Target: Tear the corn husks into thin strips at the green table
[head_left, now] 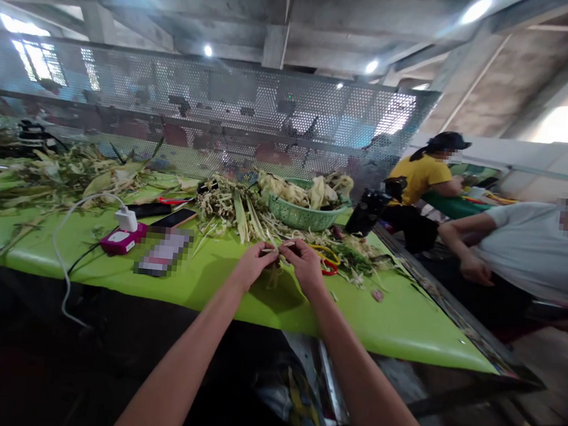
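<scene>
My left hand (255,262) and my right hand (303,262) meet above the front part of the green table (354,320), fingers pinched around a small pale piece of plant material (276,251). Thin strands hang below the fingertips; their exact shape is blurred. Just behind my hands lies a pile of dry husks and strips (238,212). A green basket (306,215) full of pale husks (291,189) stands behind them. Yellow and red scissor handles (328,261) lie right beside my right hand.
Left of my hands are a phone (163,255), a darker phone (178,217) and a magenta power adapter (123,238) with a white cable. A black bottle-like object (366,211) stands right of the basket. Two people sit at the right; another hand shows at the left edge.
</scene>
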Demonstrator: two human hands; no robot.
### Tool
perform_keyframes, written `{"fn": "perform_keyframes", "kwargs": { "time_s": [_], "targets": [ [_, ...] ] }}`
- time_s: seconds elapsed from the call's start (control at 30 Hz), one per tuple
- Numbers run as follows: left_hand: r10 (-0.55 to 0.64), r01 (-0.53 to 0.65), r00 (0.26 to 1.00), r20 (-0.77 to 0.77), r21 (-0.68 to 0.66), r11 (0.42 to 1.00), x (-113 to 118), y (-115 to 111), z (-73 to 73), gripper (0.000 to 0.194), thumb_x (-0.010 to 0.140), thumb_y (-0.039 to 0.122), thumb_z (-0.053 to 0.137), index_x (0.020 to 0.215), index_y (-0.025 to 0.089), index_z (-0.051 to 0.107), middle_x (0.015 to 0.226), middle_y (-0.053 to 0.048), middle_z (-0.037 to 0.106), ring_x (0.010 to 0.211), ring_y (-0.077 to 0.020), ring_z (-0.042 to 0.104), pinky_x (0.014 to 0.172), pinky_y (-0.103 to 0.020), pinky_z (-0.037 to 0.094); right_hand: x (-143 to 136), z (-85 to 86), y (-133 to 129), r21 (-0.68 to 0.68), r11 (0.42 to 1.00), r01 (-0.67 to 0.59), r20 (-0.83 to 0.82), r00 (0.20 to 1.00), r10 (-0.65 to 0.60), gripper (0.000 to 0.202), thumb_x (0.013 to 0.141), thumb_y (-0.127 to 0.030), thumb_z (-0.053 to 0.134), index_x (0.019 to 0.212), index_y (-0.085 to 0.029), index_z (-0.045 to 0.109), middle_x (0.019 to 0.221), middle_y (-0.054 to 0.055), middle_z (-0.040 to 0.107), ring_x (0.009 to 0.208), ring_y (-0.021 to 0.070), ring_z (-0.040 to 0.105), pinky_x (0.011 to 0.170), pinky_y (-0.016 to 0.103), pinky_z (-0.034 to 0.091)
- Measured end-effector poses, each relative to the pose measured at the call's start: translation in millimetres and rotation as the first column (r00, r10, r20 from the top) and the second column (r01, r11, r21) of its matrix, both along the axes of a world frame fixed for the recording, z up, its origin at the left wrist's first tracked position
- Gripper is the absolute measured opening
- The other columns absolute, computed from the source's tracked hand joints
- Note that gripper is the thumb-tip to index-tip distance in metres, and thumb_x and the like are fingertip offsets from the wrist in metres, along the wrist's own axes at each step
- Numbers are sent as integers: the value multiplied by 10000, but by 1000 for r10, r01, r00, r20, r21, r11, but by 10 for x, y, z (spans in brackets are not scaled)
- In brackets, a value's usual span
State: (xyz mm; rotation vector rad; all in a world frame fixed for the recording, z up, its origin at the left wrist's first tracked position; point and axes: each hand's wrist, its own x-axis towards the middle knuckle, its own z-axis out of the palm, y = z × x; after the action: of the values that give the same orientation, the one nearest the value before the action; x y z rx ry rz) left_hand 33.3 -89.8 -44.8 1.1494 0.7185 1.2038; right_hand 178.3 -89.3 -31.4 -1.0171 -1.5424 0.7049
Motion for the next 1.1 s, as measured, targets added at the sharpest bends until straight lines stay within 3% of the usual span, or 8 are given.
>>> {"fn": "perform_keyframes", "kwargs": {
  "time_s": [0.17,0.27,0.4,0.6,0.87,1.1],
  "targets": [
    [39,-15,986,-161,150,989,-8,8,6,182,692,315,688,740,158,611,608,3,591,562,-105,524,574,-220,407,11,-52,24,31,999,40,73,996,-42,251,753,-434,624,708,-191,585,635,-5,535,589,135,463,555,246,387],
    [95,-63,977,-190,166,984,-8,22,-16,160,693,300,685,723,163,607,619,-1,595,568,-108,527,573,-223,407,12,-57,33,20,1000,13,61,998,-14,249,755,-436,625,714,-192,592,646,-4,544,597,138,472,560,251,396],
    [100,-96,991,-90,53,994,-3,38,-30,217,662,294,717,789,163,600,684,-9,618,589,-110,559,596,-234,437,-2,-29,26,-55,997,-45,-45,998,43,273,746,-460,639,748,-191,593,669,-8,551,578,122,470,531,240,402],
    [133,-129,988,76,-49,990,-13,29,10,312,619,274,756,847,172,569,715,-3,623,622,-110,586,605,-231,452,-11,-29,15,-115,989,-96,-65,994,89,294,737,-463,661,799,-181,604,705,-2,575,603,118,501,541,236,431],
    [106,-92,988,110,-123,988,-28,19,8,328,618,370,756,798,154,587,646,-4,602,560,-106,564,533,-220,438,-24,-54,13,-30,999,-40,90,995,42,290,751,-467,641,741,-183,586,650,-7,560,558,118,486,507,234,419],
    [175,-139,954,244,-157,978,-39,75,-16,260,596,303,757,731,149,597,593,20,574,524,-72,529,501,-186,387,-94,-16,-8,-24,997,-69,156,985,72,305,759,-486,631,717,-190,569,619,-10,554,527,114,471,482,234,423]
  ]
}}
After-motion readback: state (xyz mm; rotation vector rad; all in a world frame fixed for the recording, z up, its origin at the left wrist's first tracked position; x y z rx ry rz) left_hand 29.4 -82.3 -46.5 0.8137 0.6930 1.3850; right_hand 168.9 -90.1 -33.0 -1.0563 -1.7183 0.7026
